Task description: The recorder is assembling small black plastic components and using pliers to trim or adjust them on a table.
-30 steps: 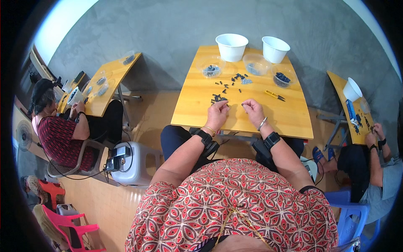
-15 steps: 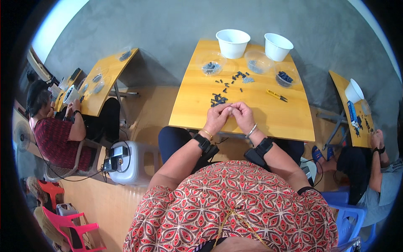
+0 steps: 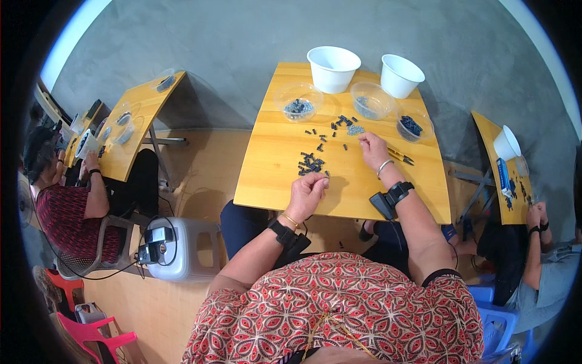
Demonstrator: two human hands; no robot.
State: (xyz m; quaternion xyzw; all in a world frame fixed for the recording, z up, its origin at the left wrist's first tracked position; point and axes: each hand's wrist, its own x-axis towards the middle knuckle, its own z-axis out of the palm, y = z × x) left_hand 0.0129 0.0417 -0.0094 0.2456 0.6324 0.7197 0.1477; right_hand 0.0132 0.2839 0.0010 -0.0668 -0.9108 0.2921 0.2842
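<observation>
Near the front of my wooden table, my left hand (image 3: 307, 194) is closed in a pinch, with a small black part (image 3: 327, 173) showing at its fingertips. A pile of small black parts (image 3: 310, 163) lies just beyond it. My right hand (image 3: 373, 151) is farther out, fingers bent and pressed together, close to a patch of small grey pieces (image 3: 355, 130); whatever its fingertips hold is hidden. Beside that hand lies a yellow-handled pair of thread snips (image 3: 400, 156). More black parts are scattered left of the grey pieces.
Two white tubs (image 3: 333, 68) stand at the table's far edge. Before them sit clear bowls: one with mixed parts (image 3: 299, 109), one with grey pieces (image 3: 365, 107), one with black parts (image 3: 410, 126). People work at tables left (image 3: 140, 112) and right (image 3: 485, 145). A stool (image 3: 182, 252) stands left.
My hands, together half a second ago, are now apart. The right hand has moved away and rightward to the grey pieces; the left stays near the black pile. The view has shifted slightly.
</observation>
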